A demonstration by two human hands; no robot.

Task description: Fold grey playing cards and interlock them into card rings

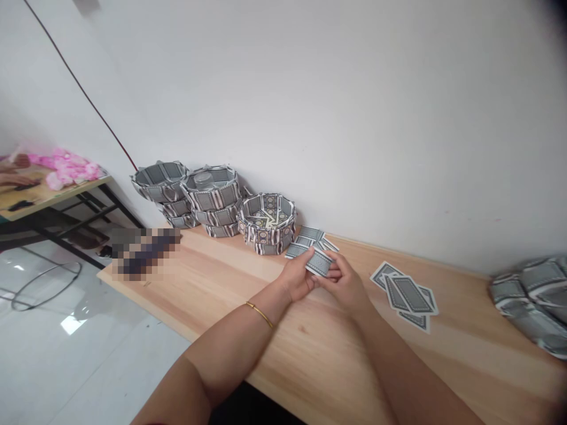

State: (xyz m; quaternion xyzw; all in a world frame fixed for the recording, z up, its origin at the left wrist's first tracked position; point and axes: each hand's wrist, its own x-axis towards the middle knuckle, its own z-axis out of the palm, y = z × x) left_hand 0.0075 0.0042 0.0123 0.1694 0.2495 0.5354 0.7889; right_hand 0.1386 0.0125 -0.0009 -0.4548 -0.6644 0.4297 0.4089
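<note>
Between my two hands, above the wooden table, is a grey patterned playing card (319, 262); whether there is more than one card I cannot tell. My left hand (299, 277) grips its left end, thumb on top. My right hand (344, 278) pinches its right end with the fingers. Just behind my hands lies a loose group of similar cards (311, 232) on the table. To the right of my right hand, several more playing cards (410, 293) overlap in a spread pile, backs up.
Along the wall stand baskets built from folded cards: a low one (267, 227), a taller one (217, 200) and another (170, 192). A card-built piece (534, 301) sits at the far right. Pink fluffy items (66, 168) and another person's hands (13, 171) are at a side table.
</note>
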